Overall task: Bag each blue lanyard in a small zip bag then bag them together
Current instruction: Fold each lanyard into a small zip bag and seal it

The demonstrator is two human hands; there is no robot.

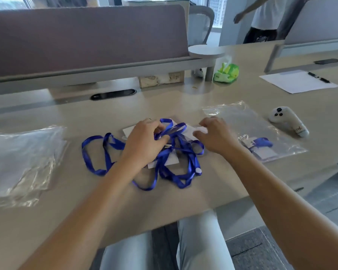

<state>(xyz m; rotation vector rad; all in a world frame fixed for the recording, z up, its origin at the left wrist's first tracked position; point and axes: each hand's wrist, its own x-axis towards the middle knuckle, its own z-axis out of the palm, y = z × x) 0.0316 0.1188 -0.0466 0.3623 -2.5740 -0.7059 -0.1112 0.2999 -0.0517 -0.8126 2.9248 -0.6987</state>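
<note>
Pale trouser legs [195, 240] sit nearest, under the beige desk [183, 195]; both forearms reach forward over it; left hand [144, 141] curls its fingers into the tangle of blue lanyards [170, 162] at mid-desk, gripping a strap; right hand [215, 135] hovers beside with fingers bent, and whether it pinches anything I cannot tell; one large zip bag [242, 121] to the right holds one bagged lanyard [261, 143]; a stack of clear bags [21, 158] lies left; one white controller [287, 121], one paper sheet [299, 82], a grey divider [86, 36] and a standing person [265, 16] lie beyond.
</note>
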